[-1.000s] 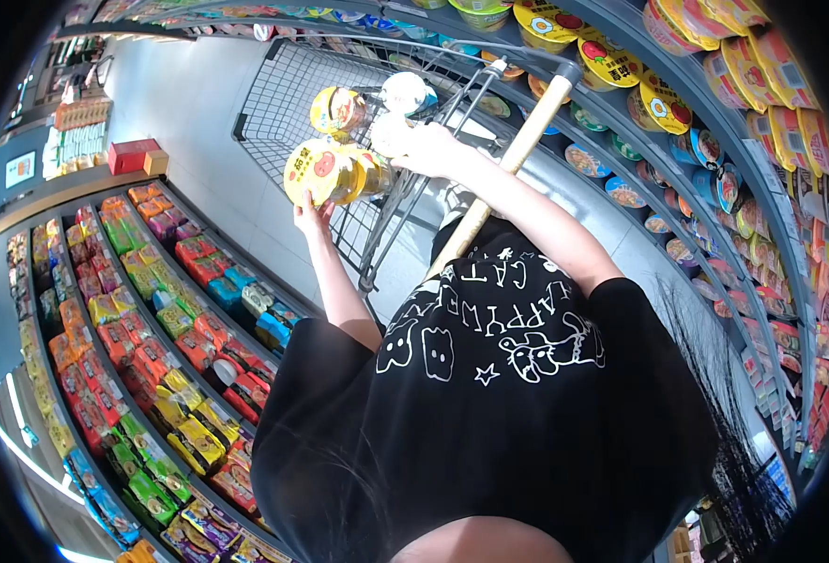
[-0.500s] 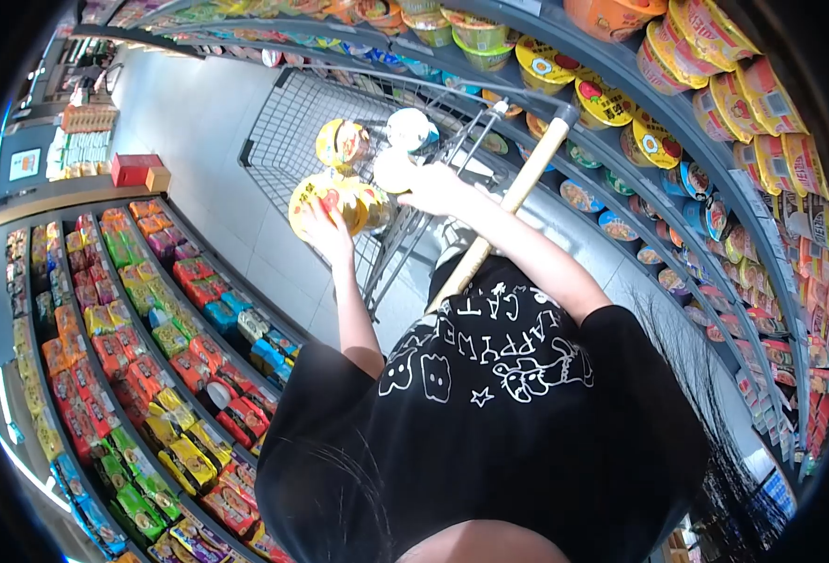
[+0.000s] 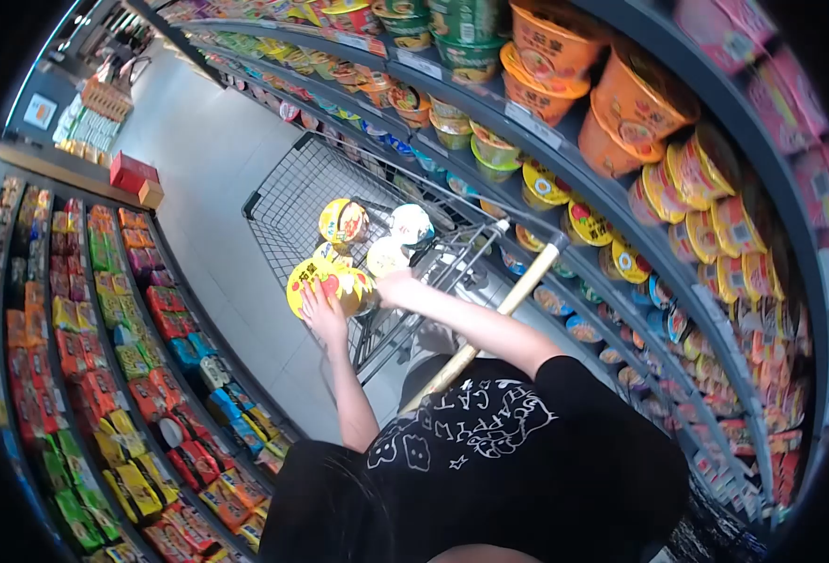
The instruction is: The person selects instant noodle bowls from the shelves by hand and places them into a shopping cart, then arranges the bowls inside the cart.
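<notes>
My left hand (image 3: 325, 314) lies with its fingers spread against the lid of a yellow instant noodle tub (image 3: 309, 280), gripping it at the near left of the shopping cart. My right hand (image 3: 395, 289) is by the tub's right end, just below a white-lidded cup (image 3: 389, 255); its fingertips are hidden, so its grip does not show. Behind the tub, a yellow and orange noodle cup (image 3: 344, 221) and a white and teal cup (image 3: 411, 225) sit in the cart's top area.
The wire shopping cart (image 3: 288, 178) stands ahead, with its pale handle (image 3: 532, 280) in front of my body. Shelves of noodle tubs (image 3: 635, 103) rise on the right. Racks of packets (image 3: 133, 460) line the left. A red box (image 3: 135, 173) stands at the far rack end.
My right hand has moved from the white-lidded cup toward the yellow tub. My left hand stays on the tub. The view has shifted, bringing more of the right shelves in.
</notes>
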A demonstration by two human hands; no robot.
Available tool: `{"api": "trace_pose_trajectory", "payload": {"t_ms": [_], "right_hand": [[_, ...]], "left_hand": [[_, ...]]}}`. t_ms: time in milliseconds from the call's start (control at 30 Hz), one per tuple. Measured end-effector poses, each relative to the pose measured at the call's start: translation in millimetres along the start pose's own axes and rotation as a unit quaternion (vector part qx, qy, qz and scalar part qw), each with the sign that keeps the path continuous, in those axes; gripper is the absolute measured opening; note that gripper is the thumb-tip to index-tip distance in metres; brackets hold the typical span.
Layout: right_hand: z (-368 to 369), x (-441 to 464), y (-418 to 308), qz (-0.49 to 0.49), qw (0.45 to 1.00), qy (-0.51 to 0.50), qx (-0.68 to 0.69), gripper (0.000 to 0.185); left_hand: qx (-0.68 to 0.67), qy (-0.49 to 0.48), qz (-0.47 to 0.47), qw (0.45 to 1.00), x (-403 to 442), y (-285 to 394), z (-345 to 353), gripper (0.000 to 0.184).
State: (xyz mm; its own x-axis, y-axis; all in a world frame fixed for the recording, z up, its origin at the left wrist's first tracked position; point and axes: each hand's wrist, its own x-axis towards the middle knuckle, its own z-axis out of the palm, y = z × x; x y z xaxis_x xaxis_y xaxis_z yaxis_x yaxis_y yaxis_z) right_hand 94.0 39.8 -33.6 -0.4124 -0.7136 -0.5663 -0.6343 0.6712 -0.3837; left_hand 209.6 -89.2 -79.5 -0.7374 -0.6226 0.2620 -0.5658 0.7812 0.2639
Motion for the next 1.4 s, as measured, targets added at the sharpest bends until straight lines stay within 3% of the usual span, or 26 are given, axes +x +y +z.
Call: {"api": "trace_pose_trajectory", "payload": {"t_ms": [100,167,233,300,333,500,567,633,700,900,1033,1167,1400], "right_hand": [[-1,19,-38,0.025,0.988,0.153,0.028,0.067],[4,29,-42,-0.089,0.966,0.233,0.066,0.074],[18,47,-25,-0.263,0.927,0.253,-0.090,0.080],[23,49,-27,-0.222,0.960,0.159,-0.059,0.085],[19,49,-29,-0.193,0.979,0.057,0.032,0.087],[-3,45,-46,-0.193,0.977,0.082,-0.029,0.088],[-19,36,-51,-0.131,0.984,0.042,-0.116,0.086],[-24,37,-51,-0.124,0.989,0.032,-0.071,0.075],[-28,44,-51,-0.139,0.990,0.012,-0.026,0.074],[-36,68,-64,-0.116,0.990,0.042,-0.070,0.080],[-37,91,-79,-0.163,0.986,-0.016,-0.042,0.086],[-52,112,-87,-0.151,0.987,-0.059,-0.023,0.088],[-75,151,-105,-0.154,0.986,-0.018,-0.067,0.086]], "left_hand": [[-0.017,-0.040,-0.021,0.999,1,-1,-10,0.046],[0.003,-0.084,-0.030,0.996,-2,0,-17,0.049],[0.021,-0.103,-0.036,0.994,-2,1,-25,0.054],[0.027,-0.143,-0.042,0.988,3,3,-34,0.056],[0.018,-0.147,-0.039,0.988,7,2,-35,0.059],[-0.022,-0.140,-0.050,0.989,28,-6,-35,0.062],[-0.039,-0.137,-0.058,0.988,39,-12,-36,0.062],[-0.053,-0.118,-0.056,0.990,50,-17,-35,0.062],[-0.048,-0.124,-0.056,0.990,61,-19,-34,0.060],[-0.046,-0.131,-0.065,0.988,87,-26,-34,0.061],[-0.055,-0.136,-0.075,0.986,111,-43,-34,0.061],[-0.069,-0.148,-0.082,0.983,137,-49,-32,0.060],[-0.058,-0.156,-0.074,0.983,179,-75,-22,0.062]]}}
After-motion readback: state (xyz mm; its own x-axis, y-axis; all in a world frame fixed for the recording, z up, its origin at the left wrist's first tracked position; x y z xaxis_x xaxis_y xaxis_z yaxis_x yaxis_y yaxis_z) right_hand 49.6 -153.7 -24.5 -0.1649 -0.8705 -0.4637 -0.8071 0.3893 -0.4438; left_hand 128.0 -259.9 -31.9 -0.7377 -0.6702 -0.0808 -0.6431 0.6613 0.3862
